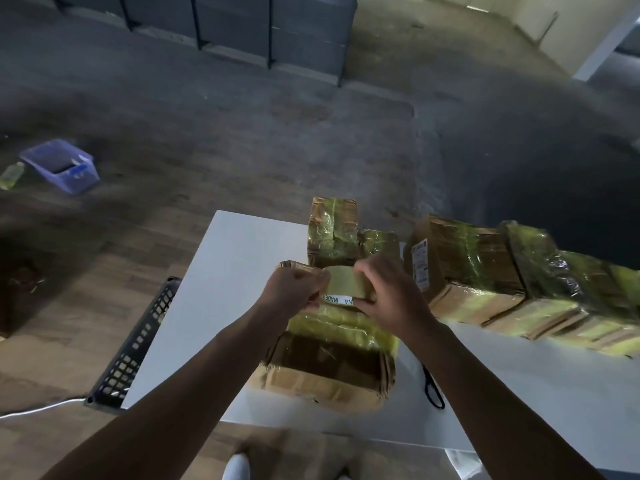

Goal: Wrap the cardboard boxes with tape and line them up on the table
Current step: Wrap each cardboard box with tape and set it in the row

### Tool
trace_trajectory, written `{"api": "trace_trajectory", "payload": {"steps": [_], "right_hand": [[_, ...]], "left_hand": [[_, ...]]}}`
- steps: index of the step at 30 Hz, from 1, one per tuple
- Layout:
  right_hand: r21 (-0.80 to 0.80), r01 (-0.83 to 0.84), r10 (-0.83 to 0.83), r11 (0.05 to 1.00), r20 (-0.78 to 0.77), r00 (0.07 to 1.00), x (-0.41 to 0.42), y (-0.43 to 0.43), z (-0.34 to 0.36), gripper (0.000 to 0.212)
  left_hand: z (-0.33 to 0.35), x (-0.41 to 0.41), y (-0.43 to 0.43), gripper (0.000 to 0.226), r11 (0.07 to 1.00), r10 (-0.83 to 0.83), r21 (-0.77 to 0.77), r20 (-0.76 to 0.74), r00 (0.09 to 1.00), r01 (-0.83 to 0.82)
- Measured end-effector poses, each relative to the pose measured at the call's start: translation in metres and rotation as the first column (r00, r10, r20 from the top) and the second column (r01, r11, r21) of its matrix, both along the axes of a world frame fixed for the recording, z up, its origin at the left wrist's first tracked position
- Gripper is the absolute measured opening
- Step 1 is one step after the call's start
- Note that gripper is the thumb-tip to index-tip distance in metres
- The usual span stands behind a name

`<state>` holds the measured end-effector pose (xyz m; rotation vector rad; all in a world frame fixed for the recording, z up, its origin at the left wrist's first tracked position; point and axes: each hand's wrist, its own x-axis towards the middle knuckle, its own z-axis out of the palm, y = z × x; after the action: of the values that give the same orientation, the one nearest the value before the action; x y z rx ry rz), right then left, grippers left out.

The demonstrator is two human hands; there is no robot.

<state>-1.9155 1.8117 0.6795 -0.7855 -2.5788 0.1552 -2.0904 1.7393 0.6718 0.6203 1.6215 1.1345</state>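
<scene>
A cardboard box (329, 368) partly wrapped in yellowish tape lies on the white table (214, 306) right in front of me. Above its far end I hold a roll of tape (343, 284) between both hands. My left hand (294, 289) pinches the roll's left side and my right hand (388, 292) grips its right side. Behind the roll stands a taped box (332, 230) with another beside it. A row of several taped boxes (502, 271) stretches along the table to the right.
A black plastic crate (138, 344) sits on the floor against the table's left edge. Black scissors (433, 389) lie on the table near my right forearm. A blue basket (62, 164) and a bottle (10, 174) are on the floor far left. Grey cabinets stand at the back.
</scene>
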Motion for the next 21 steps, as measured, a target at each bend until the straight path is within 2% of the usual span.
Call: {"api": "trace_trajectory", "payload": {"steps": [2,4,5,7,9,13,16,18,21], "right_hand": [[0.038,0.005,-0.006,0.999,0.015,1.0,-0.002,-0.001,0.0,0.06],[0.053,0.011,-0.012,0.999,0.013,1.0,-0.004,-0.002,0.0,0.061],[0.055,0.004,-0.005,0.998,0.013,1.0,-0.004,-0.002,0.0,0.061],[0.027,-0.014,0.014,1.0,0.009,1.0,-0.003,-0.002,0.0,0.059],[-0.107,0.002,-0.01,0.994,-0.072,0.997,-0.002,0.0,-0.001,0.047],[-0.437,0.053,-0.184,0.898,-0.262,0.947,-0.002,0.007,0.001,0.024],[-0.627,0.091,-0.295,0.774,-0.23,0.927,-0.005,0.016,0.004,0.016],[-0.663,0.119,-0.295,0.739,-0.16,0.942,-0.007,0.019,0.001,0.015],[-0.561,0.124,-0.241,0.819,-0.139,0.96,-0.009,0.02,-0.003,0.02]], "left_hand": [[0.001,0.005,0.001,0.007,0.997,0.057,0.052,-0.132,0.99,-0.05],[0.001,0.009,0.003,0.015,0.997,0.067,0.052,-0.21,0.975,-0.058],[0.001,0.009,0.005,0.014,0.998,0.065,0.032,-0.187,0.98,-0.061],[0.0,0.006,0.006,0.01,0.997,0.073,-0.023,-0.049,0.996,-0.075],[0.0,0.001,0.005,0.02,0.998,0.05,-0.032,0.084,0.995,-0.047],[0.002,-0.005,0.0,0.029,0.98,-0.146,0.159,0.143,0.979,0.123],[0.003,-0.007,-0.006,0.027,0.92,-0.319,0.304,0.218,0.922,0.246],[0.006,-0.004,-0.007,0.018,0.916,-0.35,0.307,0.296,0.889,0.259],[0.011,0.004,-0.007,0.016,0.921,-0.363,0.294,0.408,0.838,0.256]]}}
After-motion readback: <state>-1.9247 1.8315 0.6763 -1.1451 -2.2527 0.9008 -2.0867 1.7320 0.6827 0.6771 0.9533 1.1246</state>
